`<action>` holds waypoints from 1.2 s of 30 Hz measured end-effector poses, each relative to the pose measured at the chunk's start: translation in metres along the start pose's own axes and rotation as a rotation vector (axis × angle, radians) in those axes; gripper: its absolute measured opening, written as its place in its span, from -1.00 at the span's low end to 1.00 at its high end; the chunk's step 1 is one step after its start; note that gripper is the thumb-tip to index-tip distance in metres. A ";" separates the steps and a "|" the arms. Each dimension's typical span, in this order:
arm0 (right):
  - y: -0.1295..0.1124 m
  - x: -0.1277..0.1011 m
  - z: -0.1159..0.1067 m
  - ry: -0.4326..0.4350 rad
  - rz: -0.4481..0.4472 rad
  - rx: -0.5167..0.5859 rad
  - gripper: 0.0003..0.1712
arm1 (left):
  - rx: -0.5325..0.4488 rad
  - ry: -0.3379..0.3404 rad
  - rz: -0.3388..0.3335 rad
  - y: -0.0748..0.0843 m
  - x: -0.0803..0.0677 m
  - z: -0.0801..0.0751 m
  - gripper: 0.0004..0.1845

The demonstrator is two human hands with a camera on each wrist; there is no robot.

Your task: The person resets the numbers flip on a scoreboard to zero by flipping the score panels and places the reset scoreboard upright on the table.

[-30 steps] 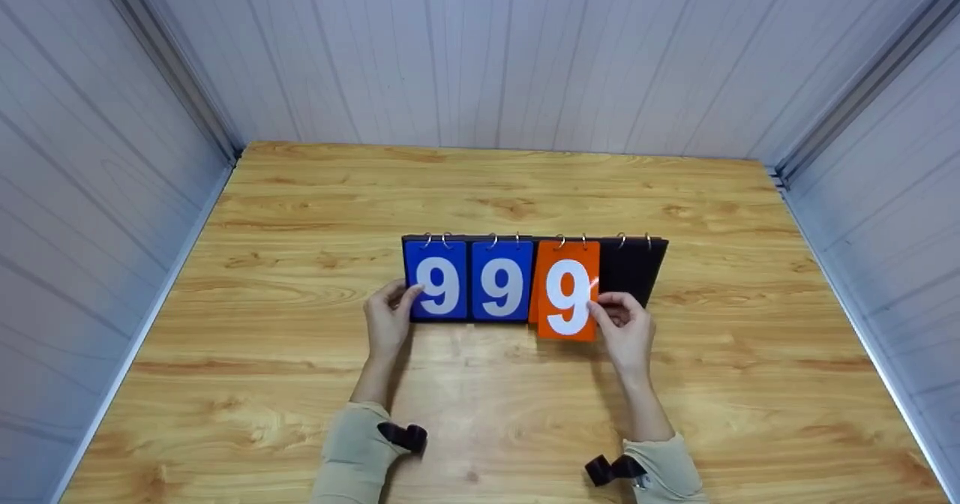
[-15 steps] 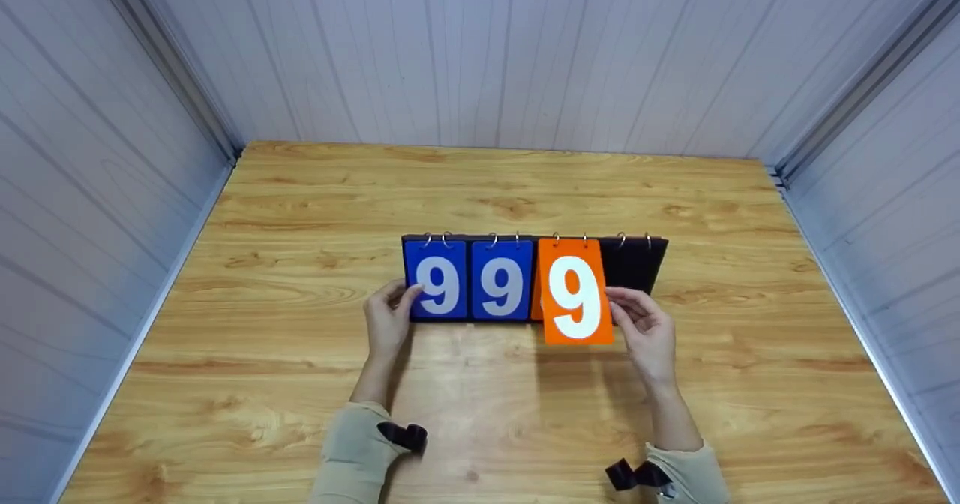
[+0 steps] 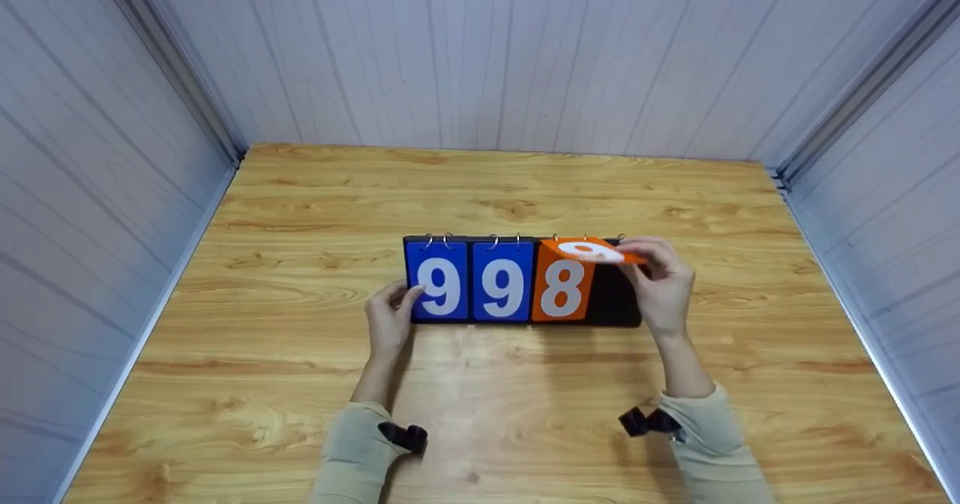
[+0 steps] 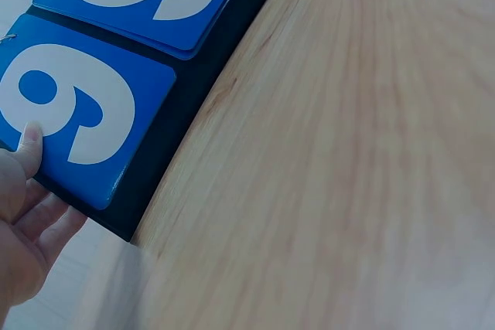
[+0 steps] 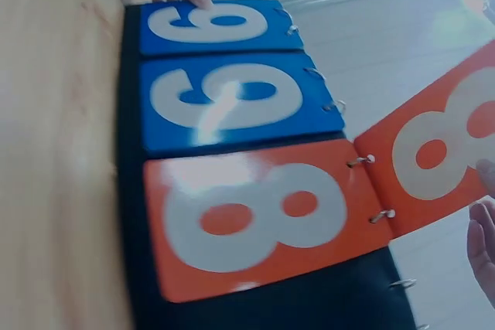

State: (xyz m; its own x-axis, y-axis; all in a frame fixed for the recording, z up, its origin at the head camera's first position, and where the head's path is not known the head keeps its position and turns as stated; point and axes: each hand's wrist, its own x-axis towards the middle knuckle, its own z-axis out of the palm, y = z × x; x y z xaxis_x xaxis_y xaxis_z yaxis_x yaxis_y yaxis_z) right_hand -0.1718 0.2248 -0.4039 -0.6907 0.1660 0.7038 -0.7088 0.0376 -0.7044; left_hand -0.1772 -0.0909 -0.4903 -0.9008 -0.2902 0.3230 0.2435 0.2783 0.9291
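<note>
A black flip scoreboard (image 3: 615, 305) stands in the middle of the wooden table (image 3: 480, 399). It shows two blue 9 cards (image 3: 439, 286) (image 3: 501, 286) and an orange 8 card (image 3: 562, 288). My right hand (image 3: 664, 283) pinches an orange 9 card (image 3: 592, 251) and holds it lifted almost flat over the top rings. My left hand (image 3: 390, 320) grips the board's left end, thumb on the first blue 9 (image 4: 77, 106). In the right wrist view the orange 8 (image 5: 255, 222) lies exposed, with the lifted card (image 5: 441, 160) swung past the rings.
Grey panelled walls (image 3: 112, 189) enclose the table on the left, back and right. The rightmost slot of the board shows only black backing and rings. Bare wood lies in front of and behind the board.
My right hand has swung the orange 9 card up from the board's face to the top rings, uncovering the orange 8. The left hand has stayed put.
</note>
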 end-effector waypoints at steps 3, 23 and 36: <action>-0.001 0.016 0.004 0.011 -0.021 -0.061 -0.86 | -0.012 -0.002 -0.012 0.000 0.000 0.000 -0.86; 0.050 0.074 0.020 0.014 0.004 -0.424 -0.84 | -0.009 0.004 0.010 0.001 -0.001 0.000 -0.88; 0.068 0.087 0.029 -0.063 0.200 -0.575 -0.78 | -0.017 0.005 0.014 0.001 0.000 0.000 -0.87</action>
State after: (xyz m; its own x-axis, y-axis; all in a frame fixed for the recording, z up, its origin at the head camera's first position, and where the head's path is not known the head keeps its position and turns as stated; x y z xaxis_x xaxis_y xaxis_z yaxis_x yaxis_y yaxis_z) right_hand -0.2840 0.2129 -0.3881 -0.8221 0.1674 0.5442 -0.3853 0.5401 -0.7482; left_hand -0.1769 -0.0907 -0.4895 -0.8955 -0.2913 0.3365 0.2618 0.2666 0.9276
